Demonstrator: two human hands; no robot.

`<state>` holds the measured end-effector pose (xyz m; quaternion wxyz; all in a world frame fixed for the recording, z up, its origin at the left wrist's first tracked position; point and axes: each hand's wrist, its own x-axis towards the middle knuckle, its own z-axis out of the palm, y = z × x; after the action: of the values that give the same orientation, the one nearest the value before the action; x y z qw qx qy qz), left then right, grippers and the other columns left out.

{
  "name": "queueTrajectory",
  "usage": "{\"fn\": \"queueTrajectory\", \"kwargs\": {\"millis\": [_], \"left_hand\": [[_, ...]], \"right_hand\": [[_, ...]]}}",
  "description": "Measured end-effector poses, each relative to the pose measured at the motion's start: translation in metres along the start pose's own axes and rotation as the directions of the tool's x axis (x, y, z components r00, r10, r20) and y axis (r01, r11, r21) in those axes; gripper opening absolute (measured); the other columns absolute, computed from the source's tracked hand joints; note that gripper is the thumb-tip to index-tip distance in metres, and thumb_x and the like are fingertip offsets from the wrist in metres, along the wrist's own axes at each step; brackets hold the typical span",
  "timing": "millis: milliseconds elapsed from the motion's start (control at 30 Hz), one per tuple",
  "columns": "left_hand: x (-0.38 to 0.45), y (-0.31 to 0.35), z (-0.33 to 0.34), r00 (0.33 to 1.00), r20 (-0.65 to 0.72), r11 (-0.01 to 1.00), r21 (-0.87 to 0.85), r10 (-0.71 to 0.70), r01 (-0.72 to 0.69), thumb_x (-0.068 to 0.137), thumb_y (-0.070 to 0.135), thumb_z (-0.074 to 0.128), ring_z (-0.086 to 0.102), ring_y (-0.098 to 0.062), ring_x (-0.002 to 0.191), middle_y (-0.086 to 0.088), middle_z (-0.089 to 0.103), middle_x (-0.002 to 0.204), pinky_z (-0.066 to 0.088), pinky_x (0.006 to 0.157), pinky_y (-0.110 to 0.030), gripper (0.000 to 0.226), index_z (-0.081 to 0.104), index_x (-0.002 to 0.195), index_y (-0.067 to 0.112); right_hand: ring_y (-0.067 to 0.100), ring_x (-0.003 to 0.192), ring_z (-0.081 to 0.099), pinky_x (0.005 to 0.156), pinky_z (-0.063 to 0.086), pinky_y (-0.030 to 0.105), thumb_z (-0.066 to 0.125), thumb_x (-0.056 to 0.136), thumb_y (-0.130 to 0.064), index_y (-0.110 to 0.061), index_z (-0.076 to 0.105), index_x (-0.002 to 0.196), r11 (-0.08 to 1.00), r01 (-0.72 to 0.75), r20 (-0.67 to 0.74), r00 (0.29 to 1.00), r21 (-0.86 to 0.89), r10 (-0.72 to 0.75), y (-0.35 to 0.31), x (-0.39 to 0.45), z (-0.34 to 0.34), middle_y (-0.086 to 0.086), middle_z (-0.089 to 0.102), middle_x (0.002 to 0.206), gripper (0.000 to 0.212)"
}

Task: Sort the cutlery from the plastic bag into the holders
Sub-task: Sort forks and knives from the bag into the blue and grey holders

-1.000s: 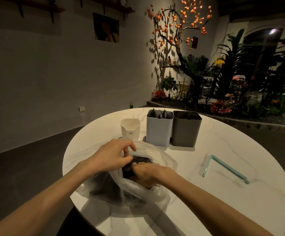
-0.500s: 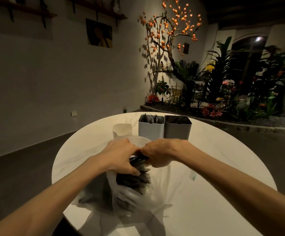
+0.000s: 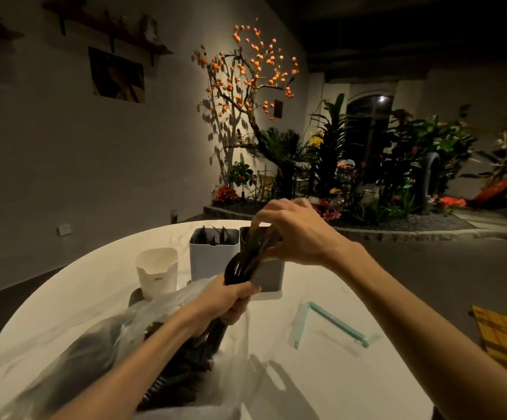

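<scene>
A clear plastic bag [image 3: 100,344] full of black plastic cutlery lies on the near left of the round white table [image 3: 337,374]. My left hand [image 3: 225,304] grips a bundle of black cutlery [image 3: 240,268] by its lower end, above the bag's mouth. My right hand [image 3: 294,234] pinches the upper ends of the same bundle, right over the dark grey holder [image 3: 270,277]. Beside it stands a light grey holder [image 3: 212,256] with black pieces sticking up. A small white holder [image 3: 156,272] stands left of both.
A pale green bag clip [image 3: 334,324] lies open on the table to the right. A yellow patterned object [image 3: 500,334] sits at the right edge. Beyond the table are a planted bed and a tree with orange fruit.
Both hands have come up out of the bag with a bundle of black cutlery. My right hand moved up and away, over the dark grey holder. The camera tilted down.
</scene>
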<state>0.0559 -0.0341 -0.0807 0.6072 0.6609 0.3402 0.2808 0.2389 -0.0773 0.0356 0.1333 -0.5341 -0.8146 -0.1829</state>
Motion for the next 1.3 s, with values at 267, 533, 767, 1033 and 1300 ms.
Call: {"fn": "queueTrajectory", "kwargs": {"millis": [267, 533, 767, 1033, 1300], "left_hand": [[0.043, -0.033, 0.012, 1.000, 0.018, 0.856, -0.516, 0.015, -0.004, 0.088, 0.027, 0.066, 0.032, -0.009, 0.046, -0.001, 0.040, 0.066, 0.027, 0.045, -0.022, 0.019, 0.059, 0.086, 0.009], [0.051, -0.067, 0.010, 0.993, 0.118, 0.812, -0.581, 0.010, 0.061, 0.098, 0.025, 0.053, 0.037, -0.009, 0.052, -0.007, 0.048, 0.069, 0.034, 0.045, -0.019, 0.027, 0.059, 0.086, 0.002], [0.057, -0.077, 0.011, 0.995, -0.040, 0.913, -0.403, -0.087, 0.064, 0.098, 0.028, 0.061, 0.062, -0.019, 0.066, -0.018, 0.074, 0.113, 0.049, 0.057, -0.027, 0.034, 0.070, 0.120, 0.002], [0.057, -0.072, 0.006, 0.997, -0.062, 0.864, -0.504, -0.034, -0.002, 0.092, 0.039, 0.067, 0.035, -0.010, 0.043, -0.004, 0.050, 0.064, 0.031, 0.040, -0.020, 0.034, 0.066, 0.101, 0.006], [0.049, -0.071, 0.006, 0.996, 0.091, 0.838, -0.545, 0.025, 0.029, 0.092, 0.032, 0.053, 0.032, -0.011, 0.055, -0.002, 0.040, 0.068, 0.032, 0.050, -0.022, 0.026, 0.050, 0.081, 0.008]], "right_hand": [[0.014, 0.115, 0.062, 0.082, 0.051, 0.018, 0.067, 0.085, -0.058, -0.023, 0.054, 0.128, 0.211, -0.383, 0.217, 0.809, 0.899, 0.546, -0.011, -0.019, 0.116, -0.002, 0.062, 0.123, 0.058], [0.033, 0.075, 0.064, 0.074, 0.056, 0.033, 0.055, 0.101, -0.038, 0.004, 0.070, 0.101, -0.058, -0.284, 0.267, 0.784, 0.957, 0.560, -0.021, -0.021, 0.187, 0.042, 0.060, 0.091, 0.044], [0.019, 0.087, 0.073, 0.070, 0.059, 0.024, 0.047, 0.106, -0.020, -0.006, 0.073, 0.099, -0.105, -0.196, 0.208, 0.641, 0.975, 0.739, -0.018, -0.023, 0.184, 0.010, 0.076, 0.092, 0.030], [0.005, 0.047, 0.032, 0.044, 0.027, 0.019, 0.058, 0.099, -0.043, -0.019, 0.070, 0.102, -0.151, -0.291, 0.317, 0.693, 0.945, 0.648, -0.008, -0.031, 0.178, -0.007, 0.042, 0.058, 0.027], [0.001, 0.054, 0.050, 0.051, 0.036, 0.015, 0.071, 0.080, -0.056, -0.025, 0.072, 0.103, -0.088, -0.287, 0.279, 0.736, 0.954, 0.617, -0.033, -0.032, 0.175, -0.010, 0.064, 0.068, 0.039]]}}
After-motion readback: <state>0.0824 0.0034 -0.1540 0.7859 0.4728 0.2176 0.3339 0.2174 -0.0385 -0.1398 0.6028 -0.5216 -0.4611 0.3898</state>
